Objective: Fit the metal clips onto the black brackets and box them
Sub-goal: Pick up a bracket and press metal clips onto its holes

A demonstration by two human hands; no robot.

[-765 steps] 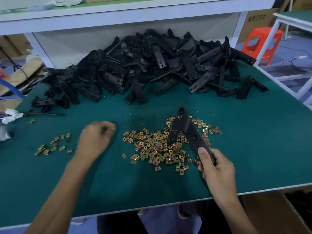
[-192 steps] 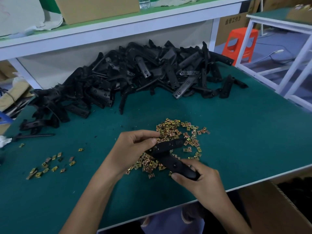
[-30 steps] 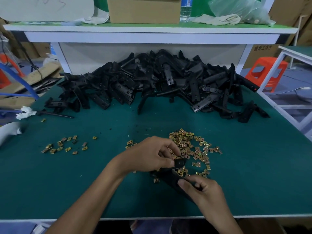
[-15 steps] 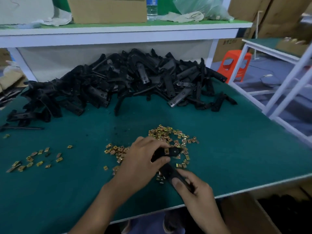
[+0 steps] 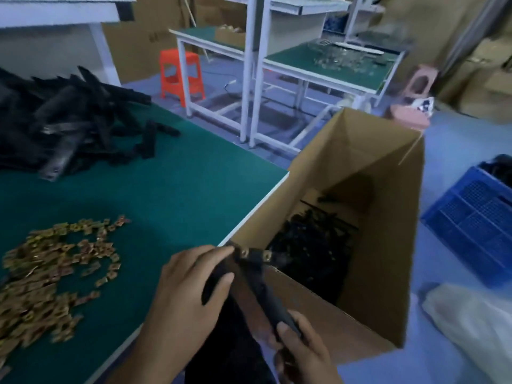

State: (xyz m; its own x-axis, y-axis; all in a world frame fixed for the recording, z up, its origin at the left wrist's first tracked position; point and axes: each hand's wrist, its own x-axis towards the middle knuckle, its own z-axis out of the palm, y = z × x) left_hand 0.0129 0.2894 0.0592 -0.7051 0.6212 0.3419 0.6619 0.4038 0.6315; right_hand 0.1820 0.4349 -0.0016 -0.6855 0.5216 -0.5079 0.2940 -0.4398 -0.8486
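Bracket (image 5: 257,281) moved off the clip pile (image 5: 50,267) to beyond the worktop's (image 5: 180,189) right edge. Right hand (image 5: 302,353) fingers wrap its near end, left hand (image 5: 188,289) grips mid-span; I see two clips (image 5: 245,253) at its tip over the box (image 5: 388,217) rim. Risk: tip snags that rim, or a half-seated clip pops off on landing among the boxed brackets (image 5: 313,239).

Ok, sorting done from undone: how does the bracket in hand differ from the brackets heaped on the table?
The held bracket carries two gold clips at its top end; the heaped brackets, blurred, show none. The held bracket is gripped by the left hand and right hand by the cardboard box; the heaped brackets lie loose on the green table. Both are black.
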